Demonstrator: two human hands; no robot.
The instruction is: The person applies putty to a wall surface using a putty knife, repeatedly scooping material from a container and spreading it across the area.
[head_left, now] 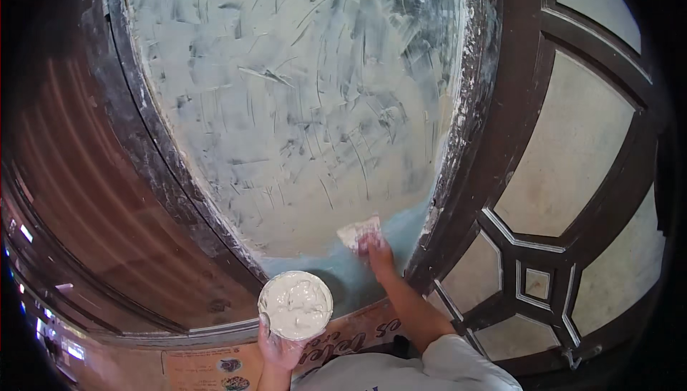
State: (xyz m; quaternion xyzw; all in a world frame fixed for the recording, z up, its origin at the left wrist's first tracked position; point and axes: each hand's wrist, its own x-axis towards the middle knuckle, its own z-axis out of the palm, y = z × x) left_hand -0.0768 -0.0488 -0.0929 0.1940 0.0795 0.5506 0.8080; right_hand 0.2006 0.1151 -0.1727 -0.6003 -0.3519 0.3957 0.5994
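Note:
My left hand [280,349] grips a round white tub [331,308] from below and the side. Thick off-white putty [295,303] nearly fills it. My right hand [377,250] is closed around a putty knife whose wide blade [358,232] is coated with putty and lies against the lower part of a tall panel [300,147]. The knife's handle is mostly hidden by my fingers. Uneven putty with streaks and ridges covers most of the panel. Along its bottom, a bluish-green strip [351,269] shows bare or thinly coated.
Dark frame edges, the right one [458,126] spattered white, border the panel. To the right stands a dark brown panelled door [529,140] with pale insets. A reddish-brown glossy surface [107,205] lies left. Below is a printed orange-brown sheet [193,369].

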